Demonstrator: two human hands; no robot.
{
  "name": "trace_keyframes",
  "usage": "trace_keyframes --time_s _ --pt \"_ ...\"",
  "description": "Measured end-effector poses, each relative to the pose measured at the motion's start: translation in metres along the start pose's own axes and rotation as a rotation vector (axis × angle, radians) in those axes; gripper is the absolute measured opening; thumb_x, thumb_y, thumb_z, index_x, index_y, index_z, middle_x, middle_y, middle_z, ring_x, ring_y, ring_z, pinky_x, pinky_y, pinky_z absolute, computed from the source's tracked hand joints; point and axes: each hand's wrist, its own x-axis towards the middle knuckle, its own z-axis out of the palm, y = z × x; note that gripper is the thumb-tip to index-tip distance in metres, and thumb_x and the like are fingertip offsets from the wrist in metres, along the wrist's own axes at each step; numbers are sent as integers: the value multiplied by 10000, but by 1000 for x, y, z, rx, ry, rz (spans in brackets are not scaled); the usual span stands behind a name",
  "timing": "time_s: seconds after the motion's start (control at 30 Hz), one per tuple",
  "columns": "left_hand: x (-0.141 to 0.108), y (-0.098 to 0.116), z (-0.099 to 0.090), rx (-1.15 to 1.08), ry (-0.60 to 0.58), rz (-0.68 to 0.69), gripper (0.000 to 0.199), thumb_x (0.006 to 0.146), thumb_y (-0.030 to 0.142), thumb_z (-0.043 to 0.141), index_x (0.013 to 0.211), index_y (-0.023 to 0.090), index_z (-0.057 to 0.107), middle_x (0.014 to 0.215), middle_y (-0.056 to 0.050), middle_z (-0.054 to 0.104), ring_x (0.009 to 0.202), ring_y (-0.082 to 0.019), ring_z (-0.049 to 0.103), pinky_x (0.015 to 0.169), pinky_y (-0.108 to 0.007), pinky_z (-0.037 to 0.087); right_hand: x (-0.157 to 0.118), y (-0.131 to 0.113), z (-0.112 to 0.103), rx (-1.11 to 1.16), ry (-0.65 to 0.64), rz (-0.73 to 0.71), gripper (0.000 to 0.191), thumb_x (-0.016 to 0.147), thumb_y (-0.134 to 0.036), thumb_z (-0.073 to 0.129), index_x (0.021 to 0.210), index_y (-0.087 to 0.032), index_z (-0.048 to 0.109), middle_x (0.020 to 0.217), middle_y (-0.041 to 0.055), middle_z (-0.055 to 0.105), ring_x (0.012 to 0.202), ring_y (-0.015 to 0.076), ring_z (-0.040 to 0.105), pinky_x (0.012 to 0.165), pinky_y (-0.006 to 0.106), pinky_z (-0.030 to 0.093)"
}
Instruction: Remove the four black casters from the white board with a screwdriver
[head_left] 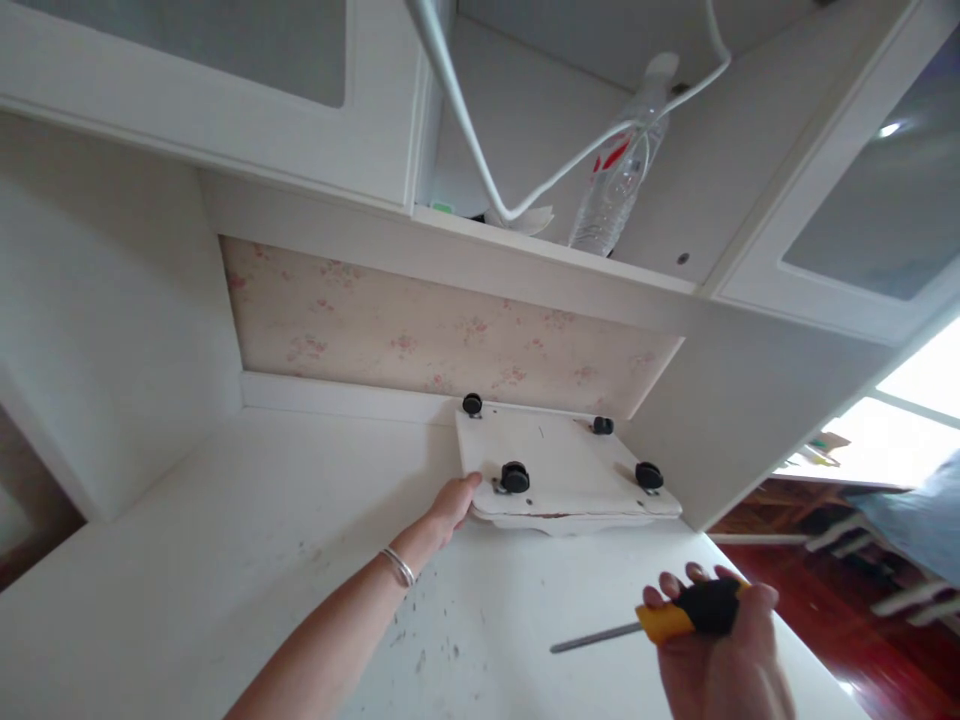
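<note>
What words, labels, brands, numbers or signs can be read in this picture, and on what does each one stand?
No text can be read.
Clear bottle on the shelf: red markings, too blurred to read.
Screwdriver in the right hand: no legible lettering.
White wheeled board held by the left hand: no lettering visible.

Silver bangle (397, 567) around bare left wrist (421, 541)

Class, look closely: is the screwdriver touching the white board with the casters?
Apart. The head view shows it: the screwdriver, held in the right hand, ends short of the white board, with tabletop visible between them.
</note>
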Motion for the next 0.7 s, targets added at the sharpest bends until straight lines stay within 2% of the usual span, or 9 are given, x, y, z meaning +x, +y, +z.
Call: trace_keyframes --time_s 0.07,0.17,0.4,0.47,0.6,0.7 --pt "-12 0 -6 -15 19 -8 413 768 607 581 750 195 576 553 21 514 539 -161 458 514 -281 303 -13 -5 20 7 -90 -18 260 827 -480 670 865 -246 565 833 -41 498 570 79 492 438 218 439" --pt "-31 -1 -23 -28 50 -24 399 743 602 590 742 203 587 546 12 533 556 -178 475 528 -284 308 -29 -8 44 40 -253 -10 244 791 -368 721 756 -215 534 718 -53 451 553 77 451 449 206 410" --pt "-77 1 -78 -46 87 -30 376 745 568 599 742 192 602 589 -10 583 594 -182 490 557 -285 319 -53 15 93 178 -603 -63 271 878 -427 582 712 -214 553 631 -37 439 530 96 452 468 234 392" --pt "-89 0 -93 -47 106 -39 385 749 575 587 754 190 594 578 6 549 551 -159 439 529 -273 273 -63 25 107 208 -670 -59 300 902 -449 540 712 -217 560 615 -36 444 515 98 459 458 236 386" --pt "-107 -6 -116 -36 148 -69 382 757 583 571 742 203 541 530 67 376 464 -101 227 491 -268 117 -83 50 132 219 -753 -24 271 881 -417 583 701 -215 560 595 -38 482 482 102 473 426 233 375" --pt "-116 -12 -126 -41 151 -55 371 771 574 566 722 212 500 563 70 344 486 -94 194 495 -271 103 -92 66 144 184 -802 -43 251 862 -387 621 699 -208 557 588 -35 507 475 106 483 408 228 369"
